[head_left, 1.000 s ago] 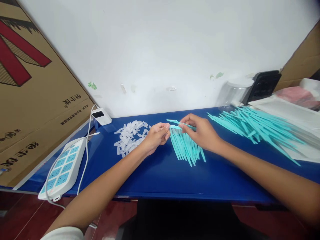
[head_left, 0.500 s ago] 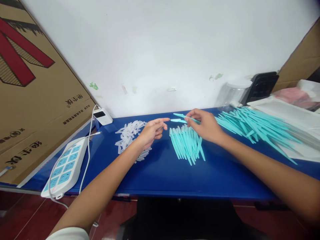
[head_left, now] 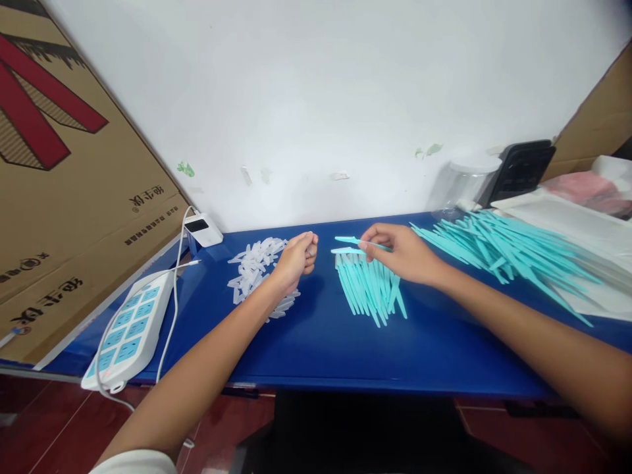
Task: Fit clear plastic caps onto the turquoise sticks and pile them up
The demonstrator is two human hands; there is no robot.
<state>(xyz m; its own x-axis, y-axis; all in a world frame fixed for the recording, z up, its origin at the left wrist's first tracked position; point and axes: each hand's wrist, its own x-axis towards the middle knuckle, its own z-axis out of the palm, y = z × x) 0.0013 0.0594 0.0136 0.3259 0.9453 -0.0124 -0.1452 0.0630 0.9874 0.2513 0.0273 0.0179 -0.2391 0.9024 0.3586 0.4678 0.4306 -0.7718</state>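
Note:
My right hand point(head_left: 397, 249) pinches two turquoise eyebrow razors point(head_left: 347, 239), their blade ends pointing left and spread a little apart. They are held just above the far end of a pile of similar razors point(head_left: 368, 286) with clear covers over their far ends. To the left, my left hand point(head_left: 297, 259) is closed, thumb pressed against the curled fingers. Whatever it may hold is hidden. Behind and beside it lies a heap of small translucent blade caps point(head_left: 251, 270), partly covered by the hand.
A larger heap of turquoise razors point(head_left: 498, 247) lies at the right, partly on white packaging point(head_left: 592, 224). Behind it stand a clear jar point(head_left: 469, 181) and a black device point(head_left: 521, 172). At the left are a power strip point(head_left: 131, 326), a white box point(head_left: 203, 229) and a cable.
My left hand has drawn back left from the razor tips, its outstretched index finger now curled in. My right hand has lowered the two razors slightly toward me.

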